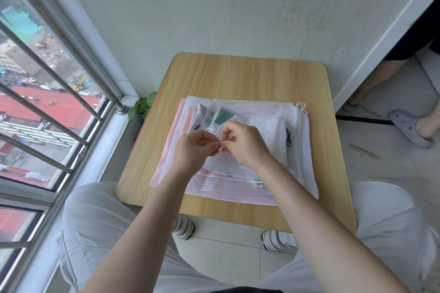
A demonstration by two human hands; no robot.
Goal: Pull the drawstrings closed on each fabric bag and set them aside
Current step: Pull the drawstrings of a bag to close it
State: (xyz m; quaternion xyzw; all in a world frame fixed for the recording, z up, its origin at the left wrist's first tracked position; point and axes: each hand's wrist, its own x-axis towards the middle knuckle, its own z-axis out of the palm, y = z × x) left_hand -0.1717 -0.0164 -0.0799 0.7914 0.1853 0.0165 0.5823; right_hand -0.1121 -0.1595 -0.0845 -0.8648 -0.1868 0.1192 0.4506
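Note:
A flat stack of sheer white and pink fabric bags (pixel 295 150) lies on a small wooden table (pixel 238 74). On top sits a small translucent white bag (pixel 228 123) with a green patch showing through it. My left hand (pixel 192 152) and my right hand (pixel 245 143) meet over this small bag, fingers curled, both pinching its thin white drawstring between thumb and forefinger. White cord loops (pixel 300 106) of other bags stick out at the stack's far right corner.
A wall stands right behind the table. A barred window (pixel 54 93) runs along the left, with a small green plant (pixel 142 107) at its sill. Another person's legs and a grey slipper (pixel 409 129) are on the floor at right. My knees flank the table's near edge.

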